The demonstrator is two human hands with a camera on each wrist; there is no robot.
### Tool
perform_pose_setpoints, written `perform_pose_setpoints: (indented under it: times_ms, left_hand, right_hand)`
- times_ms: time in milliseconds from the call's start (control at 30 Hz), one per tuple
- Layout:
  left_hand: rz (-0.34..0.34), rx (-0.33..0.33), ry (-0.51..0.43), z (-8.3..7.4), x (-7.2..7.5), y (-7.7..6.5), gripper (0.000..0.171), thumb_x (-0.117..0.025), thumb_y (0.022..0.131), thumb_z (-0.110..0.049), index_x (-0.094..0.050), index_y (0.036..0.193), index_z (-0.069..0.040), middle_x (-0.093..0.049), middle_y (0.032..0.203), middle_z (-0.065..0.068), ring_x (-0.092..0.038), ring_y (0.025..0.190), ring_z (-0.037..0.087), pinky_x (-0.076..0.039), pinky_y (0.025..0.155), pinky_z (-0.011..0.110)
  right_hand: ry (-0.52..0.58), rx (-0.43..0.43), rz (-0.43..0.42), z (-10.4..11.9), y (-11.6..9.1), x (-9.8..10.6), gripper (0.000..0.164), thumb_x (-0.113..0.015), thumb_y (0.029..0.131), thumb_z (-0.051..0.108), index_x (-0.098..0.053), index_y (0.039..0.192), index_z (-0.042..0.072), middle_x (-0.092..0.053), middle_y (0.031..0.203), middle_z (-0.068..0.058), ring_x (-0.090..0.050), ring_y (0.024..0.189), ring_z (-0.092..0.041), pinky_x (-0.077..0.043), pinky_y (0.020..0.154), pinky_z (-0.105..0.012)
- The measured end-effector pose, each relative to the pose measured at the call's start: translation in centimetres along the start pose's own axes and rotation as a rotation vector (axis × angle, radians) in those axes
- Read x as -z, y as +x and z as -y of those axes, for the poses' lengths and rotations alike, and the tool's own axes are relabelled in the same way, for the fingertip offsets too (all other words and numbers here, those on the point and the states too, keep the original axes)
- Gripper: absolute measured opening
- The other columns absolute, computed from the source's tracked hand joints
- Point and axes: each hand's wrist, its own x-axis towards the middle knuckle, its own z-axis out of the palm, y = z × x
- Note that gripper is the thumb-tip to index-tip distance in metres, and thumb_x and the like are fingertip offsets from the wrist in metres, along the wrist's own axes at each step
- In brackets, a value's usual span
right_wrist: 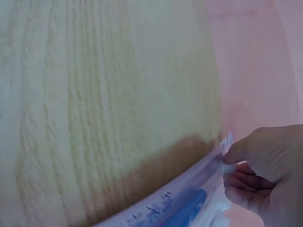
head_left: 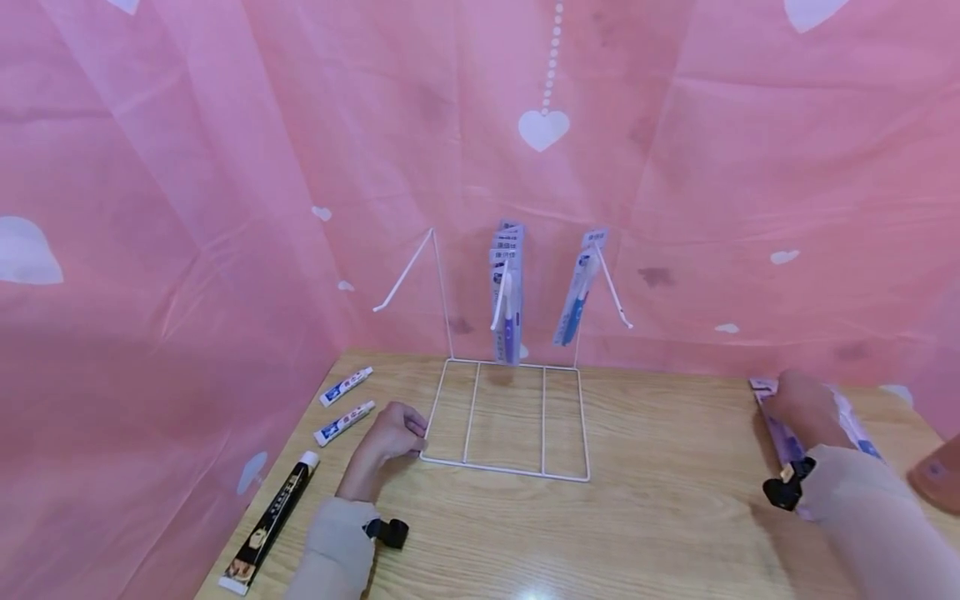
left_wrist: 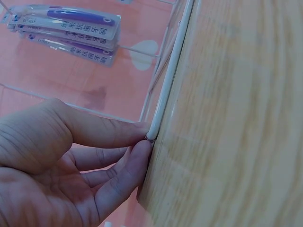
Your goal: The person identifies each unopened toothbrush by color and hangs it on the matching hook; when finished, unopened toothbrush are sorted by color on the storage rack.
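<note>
A white wire rack (head_left: pixel 506 470) stands on the wooden table, with three hooks rising behind its base. At its front left corner, my left hand (head_left: pixel 393 432) pinches the wire between thumb and forefinger, as the left wrist view also shows. Several purple packaged toothbrushes (left_wrist: pixel 71 23) hang from the middle hook. Blue packaged toothbrushes (head_left: pixel 576 304) hang on the right hook, while the left hook (head_left: pixel 405 273) is bare. Far to the right, my right hand (head_left: pixel 810 408) pinches the end of a clear toothbrush package (right_wrist: pixel 156 208) with a blue handle inside; it partly hides the packaging beneath.
Two small toothpaste tubes (head_left: pixel 345 423) lie left of the rack. A long black toothpaste tube (head_left: pixel 270 525) lies nearer, along the table's left edge. A brownish-pink rounded object (head_left: pixel 941 475) sits at the right edge. Pink heart-patterned cloth (head_left: pixel 375 125) encloses the back and sides.
</note>
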Motion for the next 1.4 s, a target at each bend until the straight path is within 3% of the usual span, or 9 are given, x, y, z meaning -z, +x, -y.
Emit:
perform_pose_setpoints:
  times_ms: [200,433,633,767,1167,1400]
  left_hand:
    - [0.000,-0.011,-0.007,0.0,-0.1,-0.1,0.022,-0.072,0.078,0.012,-0.065,0.098,0.005,-0.060,0.085,0.013,-0.062,0.072,0.023,-0.059,0.063,0.030]
    - [-0.001,-0.027,-0.013,0.1,-0.1,0.0,0.022,-0.072,0.077,0.012,-0.065,0.097,0.006,-0.060,0.085,0.014,-0.062,0.072,0.023,-0.059,0.062,0.030]
    - [-0.006,-0.039,-0.016,0.1,0.1,-0.1,0.023,-0.072,0.077,0.014,-0.065,0.098,0.007,-0.061,0.085,0.014,-0.062,0.071,0.023,-0.060,0.062,0.031]
    - [-0.004,-0.032,-0.015,0.0,0.2,-0.2,0.023,-0.072,0.077,0.013,-0.065,0.099,0.007,-0.061,0.085,0.014,-0.062,0.073,0.023,-0.060,0.063,0.031]
    - [-0.009,-0.029,-0.014,0.1,0.1,-0.3,0.024,-0.073,0.076,0.013,-0.065,0.097,0.006,-0.061,0.085,0.014,-0.062,0.072,0.023,-0.059,0.062,0.031]
    - [-0.005,-0.046,-0.039,0.2,0.1,-0.3,0.023,-0.072,0.074,0.015,-0.064,0.095,0.007,-0.060,0.083,0.015,-0.062,0.070,0.023,-0.060,0.061,0.030]
  right_hand:
    - [-0.001,0.063,-0.106,1.2,-0.6,1.5,0.020,-0.053,0.080,0.011,-0.045,0.062,0.006,-0.049,0.056,-0.006,-0.049,0.048,-0.022,-0.039,0.040,-0.034]
    - [0.031,0.163,-0.303,4.9,-2.7,3.9,0.032,-0.051,0.083,0.009,-0.036,0.055,0.013,-0.037,0.050,0.001,-0.038,0.043,-0.018,-0.028,0.040,-0.030]
    - [0.073,0.204,-0.352,9.1,-5.2,6.8,0.028,-0.055,0.092,0.012,-0.057,0.072,-0.006,-0.049,0.055,-0.006,-0.047,0.044,-0.019,-0.037,0.036,-0.029]
    - [0.073,0.231,-0.392,11.4,-6.9,8.2,0.028,-0.056,0.094,0.015,-0.061,0.079,-0.008,-0.053,0.059,-0.008,-0.048,0.045,-0.019,-0.039,0.035,-0.028]
    - [0.104,0.368,-0.558,18.2,-12.1,10.3,0.021,-0.067,0.089,0.013,-0.067,0.088,-0.008,-0.066,0.074,-0.019,-0.057,0.052,-0.021,-0.042,0.039,-0.022]
    - [0.162,0.598,-0.742,22.6,-14.3,10.1,0.013,-0.077,0.075,0.003,-0.070,0.084,-0.003,-0.068,0.073,-0.010,-0.063,0.056,-0.021,-0.043,0.051,-0.007]
